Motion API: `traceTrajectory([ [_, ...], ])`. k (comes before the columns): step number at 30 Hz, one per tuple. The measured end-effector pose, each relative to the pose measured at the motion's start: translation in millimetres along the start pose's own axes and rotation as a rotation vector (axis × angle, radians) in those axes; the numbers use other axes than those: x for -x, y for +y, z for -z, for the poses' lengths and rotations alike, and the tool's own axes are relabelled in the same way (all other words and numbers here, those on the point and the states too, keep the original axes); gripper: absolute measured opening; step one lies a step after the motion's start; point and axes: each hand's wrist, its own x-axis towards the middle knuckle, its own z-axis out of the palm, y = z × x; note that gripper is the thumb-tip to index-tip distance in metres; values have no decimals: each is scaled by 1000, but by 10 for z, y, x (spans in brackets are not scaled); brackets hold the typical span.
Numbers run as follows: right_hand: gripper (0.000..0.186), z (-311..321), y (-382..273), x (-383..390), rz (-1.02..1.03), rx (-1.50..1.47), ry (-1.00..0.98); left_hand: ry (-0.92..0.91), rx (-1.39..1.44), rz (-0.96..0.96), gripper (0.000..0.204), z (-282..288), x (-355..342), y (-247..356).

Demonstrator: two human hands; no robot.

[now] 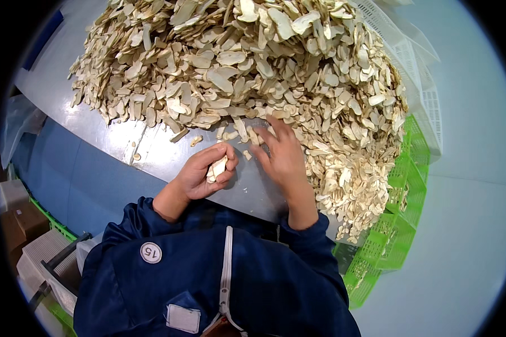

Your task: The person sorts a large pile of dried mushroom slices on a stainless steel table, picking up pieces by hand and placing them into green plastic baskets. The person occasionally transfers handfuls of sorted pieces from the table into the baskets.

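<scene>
My left hand (pixel 194 173) is curled, palm up, around a few pale dried slices (pixel 217 169) just above the table's near edge. To its right, my right hand (pixel 285 154) reaches over the front of a large heap of dried slices (pixel 219 81). Its fingers and thumb are apart, and the fingertips come close to small slices (pixel 253 135) at the heap's edge. Whether they touch any is hard to make out. The cream slices are flat, some long and some small. A tiny loose slice (pixel 247 155) lies on the metal between my hands.
The heap covers most of the metal table (pixel 121 140). Green plastic baskets (pixel 399 233) with some slices in them line the right side, below a white perforated crate (pixel 430 106). At lower left stand a brown carton (pixel 31 220) and a pale ridged container (pixel 48 253).
</scene>
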Motion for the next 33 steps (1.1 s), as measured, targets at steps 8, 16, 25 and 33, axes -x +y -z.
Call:
traceTrajectory([
  [8,40,459,205,636,-194,-43,-64,-62,14,3,24,39,-29,-29],
  [16,19,272,91,390,-103,-23,45,-47,6,2,24,5,-33,-20],
  [25,18,353,137,517,-100,12,54,17,-14,-10,22,-38,1,-19],
  [33,21,344,-40,560,-124,-4,-103,-48,7,-14,23,11,-20,-26],
])
